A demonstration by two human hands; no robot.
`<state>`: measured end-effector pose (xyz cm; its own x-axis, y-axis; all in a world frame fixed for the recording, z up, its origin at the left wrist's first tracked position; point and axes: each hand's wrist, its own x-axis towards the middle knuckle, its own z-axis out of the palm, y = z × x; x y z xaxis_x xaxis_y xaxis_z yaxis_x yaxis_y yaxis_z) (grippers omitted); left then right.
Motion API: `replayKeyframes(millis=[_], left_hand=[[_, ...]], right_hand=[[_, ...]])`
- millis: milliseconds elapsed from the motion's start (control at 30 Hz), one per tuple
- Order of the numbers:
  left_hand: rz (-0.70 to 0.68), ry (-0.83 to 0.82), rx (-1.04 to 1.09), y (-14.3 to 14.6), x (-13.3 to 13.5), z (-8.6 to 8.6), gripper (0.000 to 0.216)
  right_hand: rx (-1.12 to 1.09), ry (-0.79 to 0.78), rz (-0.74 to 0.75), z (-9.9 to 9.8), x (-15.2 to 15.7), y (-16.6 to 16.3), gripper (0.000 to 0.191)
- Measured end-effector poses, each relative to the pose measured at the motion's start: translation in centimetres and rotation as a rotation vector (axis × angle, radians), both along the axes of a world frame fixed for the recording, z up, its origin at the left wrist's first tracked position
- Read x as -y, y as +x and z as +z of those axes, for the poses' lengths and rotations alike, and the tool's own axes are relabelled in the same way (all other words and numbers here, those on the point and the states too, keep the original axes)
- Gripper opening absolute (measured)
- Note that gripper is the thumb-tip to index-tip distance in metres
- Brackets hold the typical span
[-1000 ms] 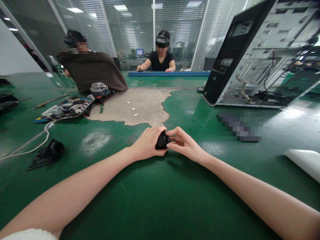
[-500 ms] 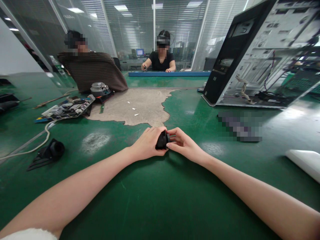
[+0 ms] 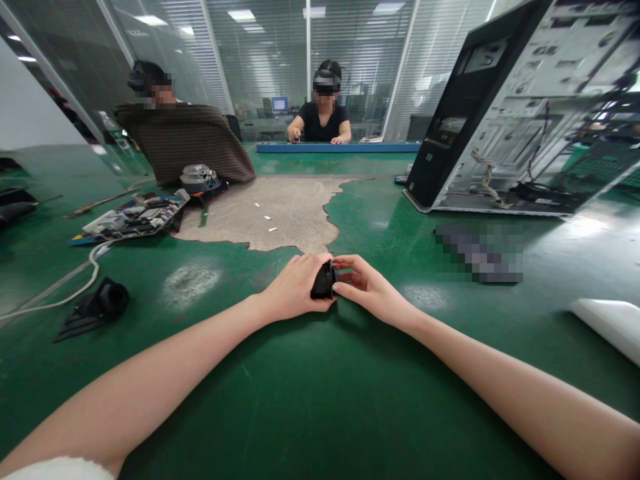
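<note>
A small black plastic part is held low over the green tabletop, at the middle of the head view. My left hand wraps round its left side, thumb below and fingers over the top. From the other side, my right hand closes its thumb and curled fingers on the part's narrower round end. Much of the part is hidden by my fingers, so its exact kind cannot be told. To the left lies a black plastic piece with a round opening, untouched.
An open computer case stands at the right, with a blurred-out flat object before it and a white object at the edge. A circuit board and cable lie left. Two people sit beyond, one at a blue-edged table.
My hands and the black plastic part stay almost in place; the right fingers have shifted only slightly. Across the room, the seated person's hand has moved a little.
</note>
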<state>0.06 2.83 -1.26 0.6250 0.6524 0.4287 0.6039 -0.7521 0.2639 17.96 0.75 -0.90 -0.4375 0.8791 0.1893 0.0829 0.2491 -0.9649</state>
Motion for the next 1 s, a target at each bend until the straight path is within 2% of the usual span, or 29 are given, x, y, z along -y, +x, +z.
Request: replayKeyframes(millis=[133, 333, 567, 800, 1000], left_hand=[[0.000, 0.008, -0.020, -0.03, 0.03, 0.06, 0.056], [-0.006, 0.005, -0.034, -0.06, 0.16, 0.20, 0.056], [-0.013, 0.001, -0.025, 0.05, 0.27, 0.25, 0.055], [-0.001, 0.014, -0.028, 0.10, 0.34, 0.24, 0.055], [0.023, 0.034, -0.034, -0.07, 0.22, 0.03, 0.056]], right_hand=[[0.035, -0.016, 0.013, 0.03, -0.10, 0.07, 0.031], [-0.030, -0.035, 0.070, -0.25, -0.18, 0.31, 0.030], [-0.059, 0.027, 0.004, -0.22, -0.11, 0.06, 0.018], [0.013, 0.049, -0.041, -0.35, 0.00, 0.07, 0.029], [0.023, 0.056, 0.033, -0.46, -0.11, 0.27, 0.028]])
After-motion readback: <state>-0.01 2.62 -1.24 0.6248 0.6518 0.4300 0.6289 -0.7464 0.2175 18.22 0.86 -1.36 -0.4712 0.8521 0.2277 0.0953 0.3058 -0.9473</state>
